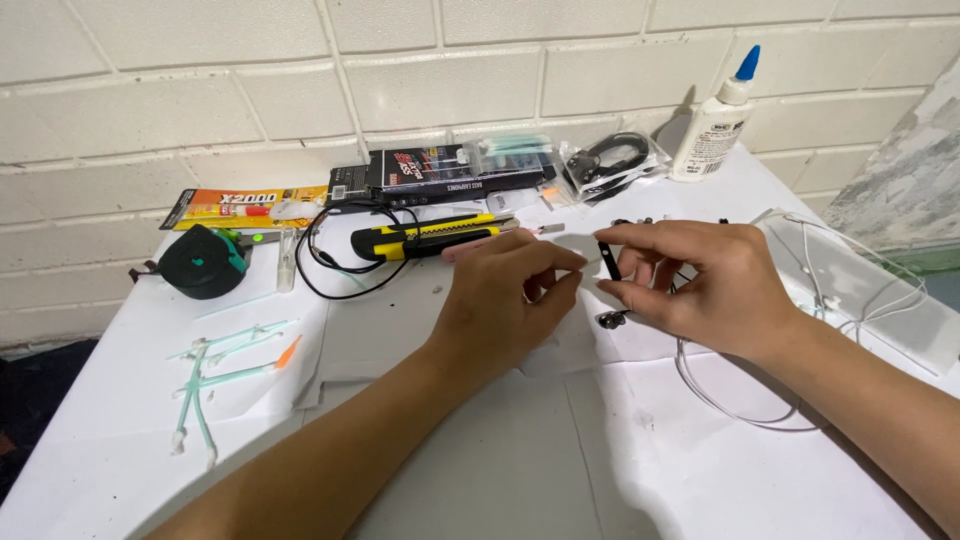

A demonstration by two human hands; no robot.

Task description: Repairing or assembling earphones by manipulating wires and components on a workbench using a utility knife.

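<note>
The right hand is pinching a small black part between thumb and forefinger, at the table's center. The left hand is curling at its 9 o'clock, fingertips pressed together, nearly touching it. A yellow knife is lying at 11 o'clock, a glue bottle at 1 o'clock, a white cable at 4 o'clock.

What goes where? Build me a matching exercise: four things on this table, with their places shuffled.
Things:
1. glue bottle
2. utility knife
3. tape measure
4. cotton swabs

Places:
A. near the left edge, before the orange glue pack
B. far right, against the wall
C. front left, scattered on the white table
D. just beyond the left hand

Pairs: 1-B, 2-D, 3-A, 4-C
</note>
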